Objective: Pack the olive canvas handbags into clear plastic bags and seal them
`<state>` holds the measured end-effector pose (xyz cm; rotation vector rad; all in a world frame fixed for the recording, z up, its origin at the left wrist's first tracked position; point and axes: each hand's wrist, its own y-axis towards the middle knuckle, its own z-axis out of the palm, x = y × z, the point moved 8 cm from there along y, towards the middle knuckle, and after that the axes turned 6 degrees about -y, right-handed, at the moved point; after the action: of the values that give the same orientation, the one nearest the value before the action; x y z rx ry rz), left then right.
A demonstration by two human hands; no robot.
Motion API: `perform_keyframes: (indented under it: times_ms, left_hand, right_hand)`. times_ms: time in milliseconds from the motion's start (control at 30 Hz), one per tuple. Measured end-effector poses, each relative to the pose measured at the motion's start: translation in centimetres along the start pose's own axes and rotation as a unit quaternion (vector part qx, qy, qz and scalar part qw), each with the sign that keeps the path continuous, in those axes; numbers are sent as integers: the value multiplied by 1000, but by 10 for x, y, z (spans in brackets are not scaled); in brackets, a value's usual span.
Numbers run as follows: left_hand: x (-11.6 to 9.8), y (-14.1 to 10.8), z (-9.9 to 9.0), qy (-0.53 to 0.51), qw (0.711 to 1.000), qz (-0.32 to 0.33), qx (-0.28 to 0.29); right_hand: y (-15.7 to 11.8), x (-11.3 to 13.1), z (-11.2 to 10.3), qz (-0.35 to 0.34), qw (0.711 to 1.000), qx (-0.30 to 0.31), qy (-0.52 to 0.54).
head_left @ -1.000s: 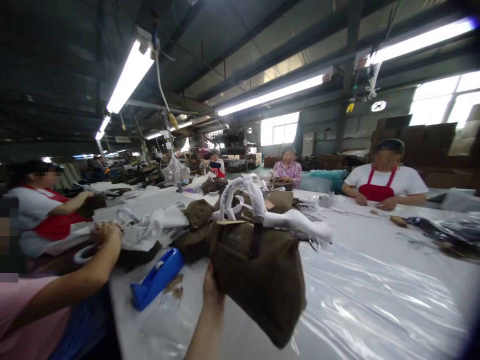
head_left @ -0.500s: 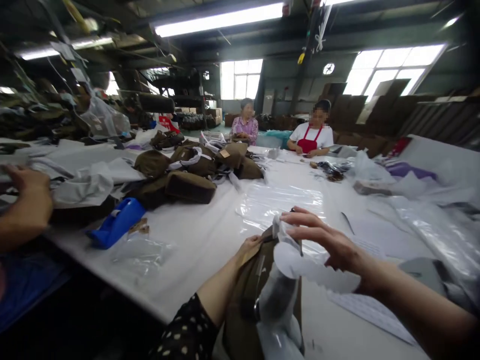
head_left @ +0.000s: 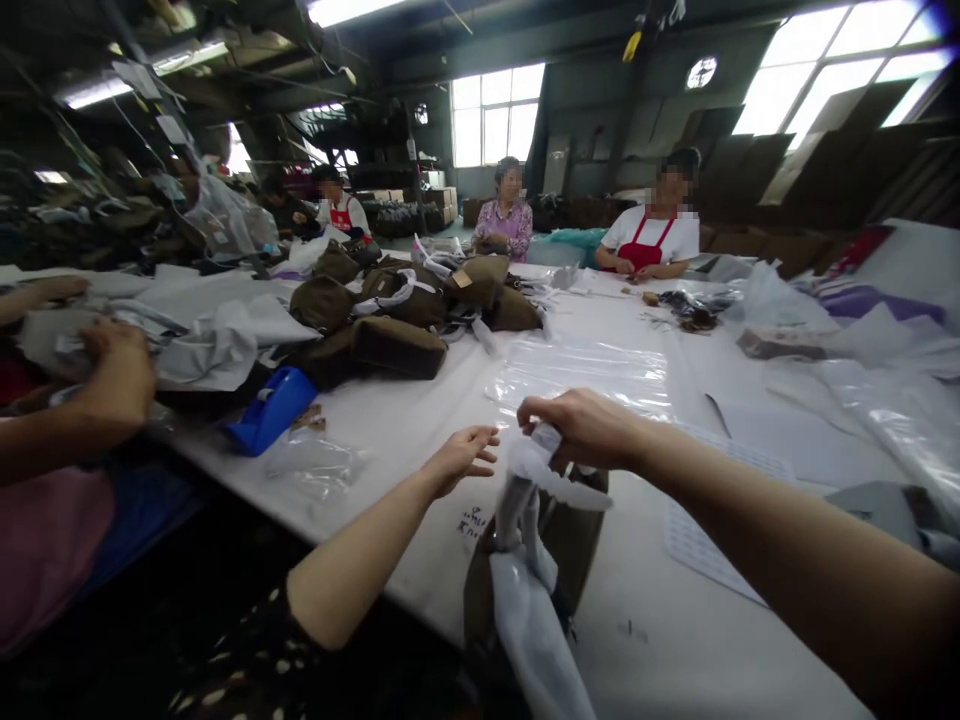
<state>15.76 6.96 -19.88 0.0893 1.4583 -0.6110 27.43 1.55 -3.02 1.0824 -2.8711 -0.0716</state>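
Observation:
An olive-brown bag stands at the front edge of the white table, with its handle wrapped in white padding. My right hand is closed round the top of the wrapped handle. A strip of the white wrapping hangs beside my fingers, and another long piece drapes down the bag's front. To the left, my left hand is off the bag, its fingers apart and holding nothing. The bag's lower part falls into dark shadow and is hard to make out.
Several olive bags are piled beyond my left hand. Nearer lie a blue tape dispenser-like object and clear plastic. Flat plastic bags lie ahead; a printed sheet lies right. A co-worker's hands work far left; other people sit across.
My left hand has let go of the bag and moved left, opening. My right hand has closed on the wrapped handle, and the bag has turned. The view has shifted.

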Motion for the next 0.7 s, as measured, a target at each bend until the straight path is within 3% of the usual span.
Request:
perform_keyframes:
  times_ms: [100, 233, 333, 400, 467, 533, 600, 700]
  left_hand:
    - [-37, -38, -5, 24, 999, 5, 48]
    - [-66, -72, 10, 201, 972, -16, 121]
    - [-70, -68, 24, 341, 936, 53, 74]
    - [-72, -60, 33, 391, 909, 141, 24]
    - [-72, -53, 41, 415, 893, 175, 15]
    - [-76, -47, 52, 428, 885, 159, 85]
    - [-85, -48, 65, 436, 869, 133, 193]
    - [-102, -55, 82, 460, 826, 154, 287]
  right_hand:
    - [4, -21, -17, 76, 995, -48, -42]
    - [-8, -41, -18, 169, 982, -71, -46]
    - [-21, -46, -14, 246, 964, -88, -37]
    - [-30, -47, -13, 281, 953, -112, -29]
    - [-44, -46, -14, 299, 946, -127, -19]
    - [-61, -39, -13, 295, 947, -127, -4]
    - [-83, -20, -10, 266, 956, -122, 14]
    - [-119, 32, -2, 163, 977, -140, 17]
